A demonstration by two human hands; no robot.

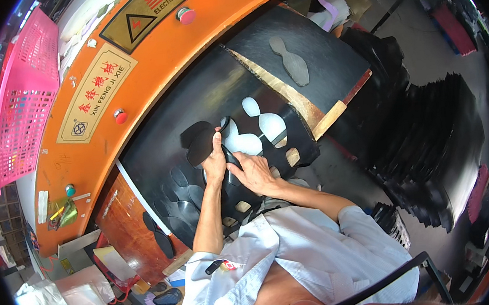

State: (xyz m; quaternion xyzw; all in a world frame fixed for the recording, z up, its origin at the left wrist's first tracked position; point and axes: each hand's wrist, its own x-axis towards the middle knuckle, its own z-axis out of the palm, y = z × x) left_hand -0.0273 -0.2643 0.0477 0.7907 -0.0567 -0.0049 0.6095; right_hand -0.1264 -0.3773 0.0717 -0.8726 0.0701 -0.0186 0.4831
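My left hand (214, 163) is closed around several dark sole-shaped pieces (200, 148), its thumb pressed on top of them. Close by, my right hand (255, 174) has its fingers bent over the near part of a black sheet with cut-out holes (300, 127); exactly what lies under the fingertips is partly hidden. Through the sheet's larger sole-shaped openings a pale blue surface (271, 126) shows. Left of my wrists, more black sole-shaped pieces (186, 194) lie on the dark worktable (154, 144).
An orange machine beam (154, 55) with red buttons (120, 116) arches across the far side. A grey sole-shaped piece (291, 61) rests at the table's far right. Tall stacks of black sheets (428, 145) stand to the right; a pink basket (24, 98) hangs at upper left.
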